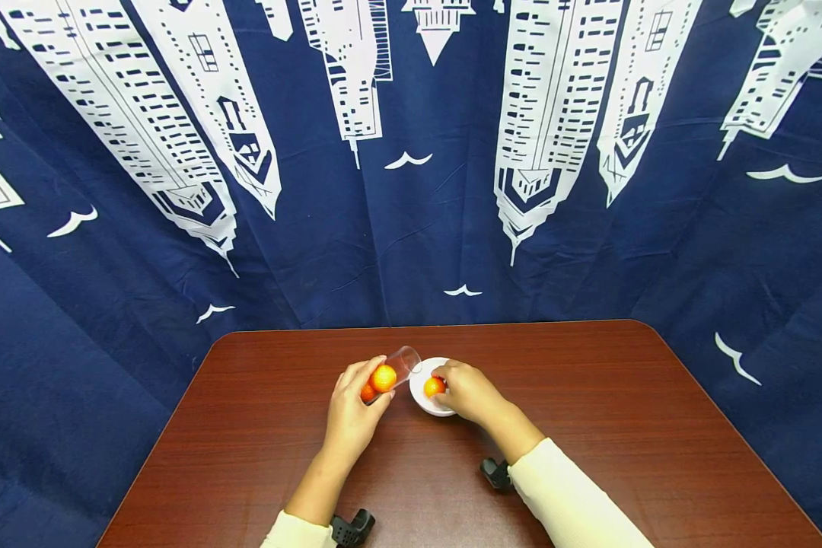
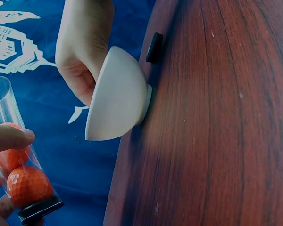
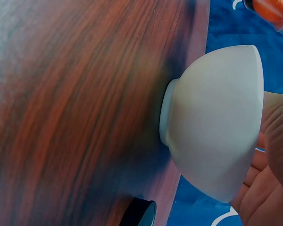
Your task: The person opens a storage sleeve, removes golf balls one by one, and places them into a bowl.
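My left hand (image 1: 352, 417) grips a clear plastic tube (image 1: 406, 361), tilted with its open mouth toward the bowl. Two orange golf balls (image 2: 29, 187) sit inside the tube, and a black cap (image 2: 40, 210) closes its lower end in the left wrist view. A white bowl (image 1: 418, 390) stands on the table just right of the tube. Reaching into it from the right, my right hand (image 1: 471, 392) pinches another orange golf ball (image 1: 434, 387) between thumb and fingers. The bowl's wall (image 3: 217, 122) hides that ball in both wrist views.
The brown wooden table (image 1: 281, 380) has a round black cap (image 2: 154, 47) lying on it beside the bowl, hidden in the head view. Behind the table hangs a dark blue curtain (image 1: 411, 228) with white building prints. Black cameras (image 1: 353, 527) are strapped to both wrists.
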Available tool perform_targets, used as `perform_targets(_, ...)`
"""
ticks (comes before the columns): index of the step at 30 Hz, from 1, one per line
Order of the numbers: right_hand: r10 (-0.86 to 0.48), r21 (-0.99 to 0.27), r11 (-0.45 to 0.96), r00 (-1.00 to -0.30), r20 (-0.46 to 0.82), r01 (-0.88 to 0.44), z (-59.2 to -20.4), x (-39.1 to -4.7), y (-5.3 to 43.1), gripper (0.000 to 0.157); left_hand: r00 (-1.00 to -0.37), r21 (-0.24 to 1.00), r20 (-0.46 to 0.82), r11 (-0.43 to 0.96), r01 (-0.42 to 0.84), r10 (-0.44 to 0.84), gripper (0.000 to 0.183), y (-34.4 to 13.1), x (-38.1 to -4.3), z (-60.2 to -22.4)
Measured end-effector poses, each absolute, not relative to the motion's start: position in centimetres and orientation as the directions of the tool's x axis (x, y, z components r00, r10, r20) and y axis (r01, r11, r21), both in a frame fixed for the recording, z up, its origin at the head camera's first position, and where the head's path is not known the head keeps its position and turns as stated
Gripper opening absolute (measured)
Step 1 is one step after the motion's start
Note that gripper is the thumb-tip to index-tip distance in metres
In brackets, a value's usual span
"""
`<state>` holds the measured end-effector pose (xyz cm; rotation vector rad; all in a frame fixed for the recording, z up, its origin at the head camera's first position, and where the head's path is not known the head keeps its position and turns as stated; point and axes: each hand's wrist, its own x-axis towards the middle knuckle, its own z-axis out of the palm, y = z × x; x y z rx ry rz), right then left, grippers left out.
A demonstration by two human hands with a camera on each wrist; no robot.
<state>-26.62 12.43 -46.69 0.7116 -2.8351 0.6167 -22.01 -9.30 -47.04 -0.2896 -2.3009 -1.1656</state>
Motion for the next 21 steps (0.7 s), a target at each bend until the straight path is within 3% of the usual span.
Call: perform_targets(21, -0.399, -0.398, 0.78, -0.874, 0.276, -0.482, -47.01, -26.46, 12.48, 0.048, -0.827, 0.68, 0.56, 0.596, 0.426, -0.047, 0.058, -9.4, -22.01, -47.12)
